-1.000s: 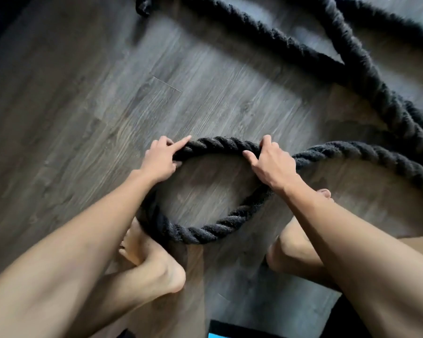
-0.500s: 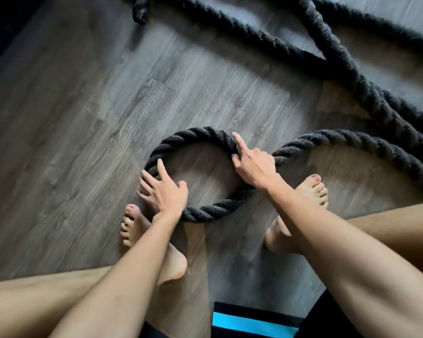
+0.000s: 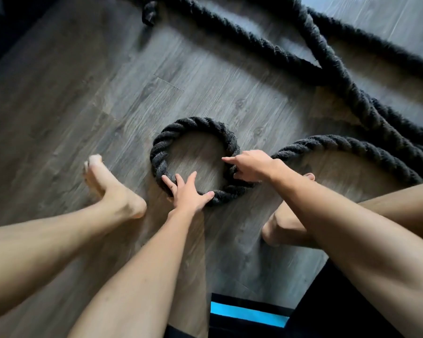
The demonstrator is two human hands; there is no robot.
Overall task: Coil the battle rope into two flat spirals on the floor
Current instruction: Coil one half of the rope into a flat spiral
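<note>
Grey wood-plank floor (image 3: pixel 83 93) runs under everything, and the black battle rope (image 3: pixel 366 152) sprawls across it. Its nearest stretch is bent into one small loop (image 3: pixel 195 123) between the person's bare feet, the left foot (image 3: pixel 108 186) just left of it and the right foot (image 3: pixel 286 230) near right, half hidden behind the forearm. The left hand (image 3: pixel 188 193) lies flat on the loop's near arc, fingers spread and straight, pressing. The right hand (image 3: pixel 252 167) grasps the rope where the loop closes, forefinger pointing left. Loose strands cross at far right; a rope end (image 3: pixel 149 11) lies far off. Something black with a blue stripe (image 3: pixel 249 313) sits nearest.
</note>
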